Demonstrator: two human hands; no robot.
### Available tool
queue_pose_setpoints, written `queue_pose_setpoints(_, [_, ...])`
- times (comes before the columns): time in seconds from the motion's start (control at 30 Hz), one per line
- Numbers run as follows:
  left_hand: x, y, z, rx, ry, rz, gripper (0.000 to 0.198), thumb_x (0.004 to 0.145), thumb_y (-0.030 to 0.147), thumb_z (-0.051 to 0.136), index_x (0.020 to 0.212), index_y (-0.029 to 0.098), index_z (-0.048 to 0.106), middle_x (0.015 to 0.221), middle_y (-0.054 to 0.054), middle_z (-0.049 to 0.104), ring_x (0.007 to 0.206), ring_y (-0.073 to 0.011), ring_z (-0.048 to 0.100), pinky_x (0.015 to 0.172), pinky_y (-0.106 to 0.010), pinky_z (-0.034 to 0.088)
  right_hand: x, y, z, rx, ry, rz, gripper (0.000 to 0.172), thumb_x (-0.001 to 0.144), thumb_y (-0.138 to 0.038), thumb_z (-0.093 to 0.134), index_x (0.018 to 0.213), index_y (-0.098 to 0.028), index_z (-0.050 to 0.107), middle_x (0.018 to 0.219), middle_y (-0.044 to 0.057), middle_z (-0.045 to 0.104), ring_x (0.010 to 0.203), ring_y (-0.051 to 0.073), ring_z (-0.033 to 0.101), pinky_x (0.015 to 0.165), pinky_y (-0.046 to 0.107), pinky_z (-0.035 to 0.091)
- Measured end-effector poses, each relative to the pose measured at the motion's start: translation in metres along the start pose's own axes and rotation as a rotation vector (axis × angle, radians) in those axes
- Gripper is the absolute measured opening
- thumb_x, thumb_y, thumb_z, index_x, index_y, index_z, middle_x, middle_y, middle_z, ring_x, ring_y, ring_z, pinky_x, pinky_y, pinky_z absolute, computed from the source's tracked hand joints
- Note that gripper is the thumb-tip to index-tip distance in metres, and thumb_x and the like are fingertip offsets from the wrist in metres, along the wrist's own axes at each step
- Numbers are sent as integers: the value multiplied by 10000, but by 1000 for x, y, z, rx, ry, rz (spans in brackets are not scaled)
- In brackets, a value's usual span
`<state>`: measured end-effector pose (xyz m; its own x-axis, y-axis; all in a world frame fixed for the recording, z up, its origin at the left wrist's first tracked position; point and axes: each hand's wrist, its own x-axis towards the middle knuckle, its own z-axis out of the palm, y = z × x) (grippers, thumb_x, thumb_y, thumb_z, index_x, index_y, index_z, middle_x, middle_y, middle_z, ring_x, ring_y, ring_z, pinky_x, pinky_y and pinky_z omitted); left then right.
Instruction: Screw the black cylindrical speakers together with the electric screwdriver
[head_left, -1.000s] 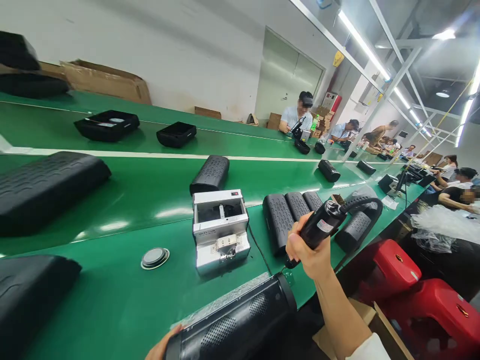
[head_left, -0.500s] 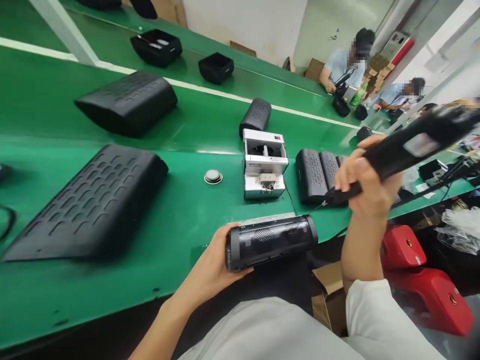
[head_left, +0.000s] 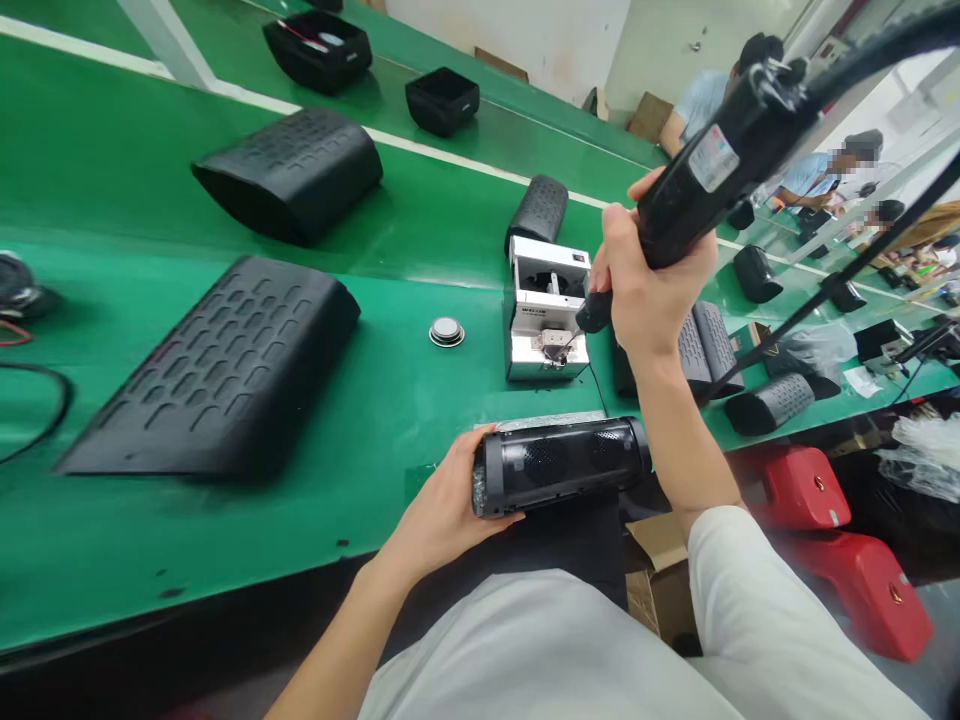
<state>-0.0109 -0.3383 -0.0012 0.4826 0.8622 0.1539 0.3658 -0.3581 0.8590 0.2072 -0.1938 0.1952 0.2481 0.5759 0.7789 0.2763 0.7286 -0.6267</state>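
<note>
My left hand [head_left: 442, 505] grips the left end of a black speaker body [head_left: 566, 462], which lies lengthwise at the table's front edge with two perforated patches showing. Raised above the right side, my right hand [head_left: 652, 270] is wrapped round a black electric screwdriver [head_left: 697, 165] with a white label and a cable at its top. Its bit points down and left, at the front of a silver screw feeder [head_left: 551, 310]. Whether a screw sits on the tip is too small to tell. Left of the feeder lies a round silver-rimmed disc [head_left: 447, 331].
Large black textured speaker shells [head_left: 225, 370] lie on the green table [head_left: 390, 400] at left, with smaller ones [head_left: 709, 345] right of the feeder. Open black housings [head_left: 442, 102] stand at the back. Red cases [head_left: 862, 580] are below at right. Co-workers [head_left: 817, 180] sit farther along.
My right hand has swung the screwdriver leftward, bringing its bit from beside the black shells to the feeder's front. My left hand keeps its hold on the speaker body. The view has shifted slightly.
</note>
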Motion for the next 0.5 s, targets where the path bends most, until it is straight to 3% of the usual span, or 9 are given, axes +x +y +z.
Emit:
queue_pose_setpoints(0.13, [1,0,1,7,4,3,991,860,377,923,1654,309,333,1635,-176,580,1496,-436,661,1228,-627,583,4,14,1,32,27,-37,431,931,-628,804,1050,-320,528,597,-142,431,392,102,372,386,306,352])
queue_pose_setpoints(0.27, [3,-2,3,-1,18,49,1077,868,391,928,1717,303,271,1677,-190,548,1560,-453,602,1260,-648,553,4,5,-2,1,-9,75,439,886,-580,809,1022,-342,466,559,-154,350,396,122,296,394,321,350])
queue_pose_setpoints(0.37, [5,-3,5,-7,36,112,1160,887,385,924,1773,294,181,1719,-215,498,1594,-463,558,1277,-658,533,-1,-30,-7,47,-2,109,414,830,-483,820,990,-331,470,540,-153,303,379,121,286,376,313,312])
queue_pose_setpoints(0.5, [8,-4,6,-8,52,189,1307,878,367,945,1820,281,43,1716,-244,479,1608,-473,525,1299,-676,500,-13,-101,-20,201,-6,164,299,728,-256,781,926,-306,562,548,-151,355,352,75,272,336,249,278])
